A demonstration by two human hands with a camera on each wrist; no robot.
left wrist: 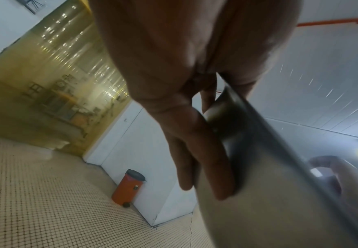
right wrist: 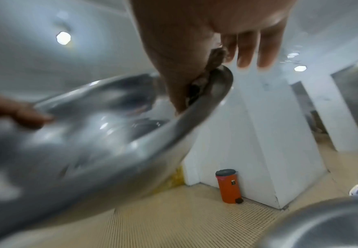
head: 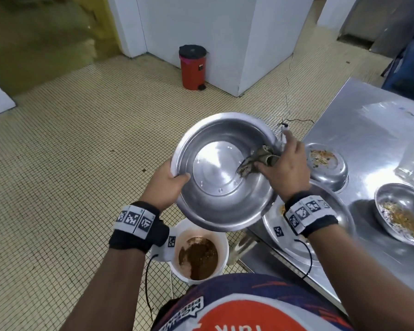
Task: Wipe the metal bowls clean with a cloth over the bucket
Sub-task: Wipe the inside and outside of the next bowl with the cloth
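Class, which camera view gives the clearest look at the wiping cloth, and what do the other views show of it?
The head view: the cloth lies bunched under the right hand against the inner wall of the bowl. The right wrist view shows only a blurred brown scrap at the rim. The left wrist view shows none of it.

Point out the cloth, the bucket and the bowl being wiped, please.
cloth (head: 258,161), head view, on the bunched fabric pressed against the bowl's inner right wall.
bucket (head: 222,237), head view, on its bare white rim at the right.
bowl being wiped (head: 215,168), head view, on its shiny flat bottom.
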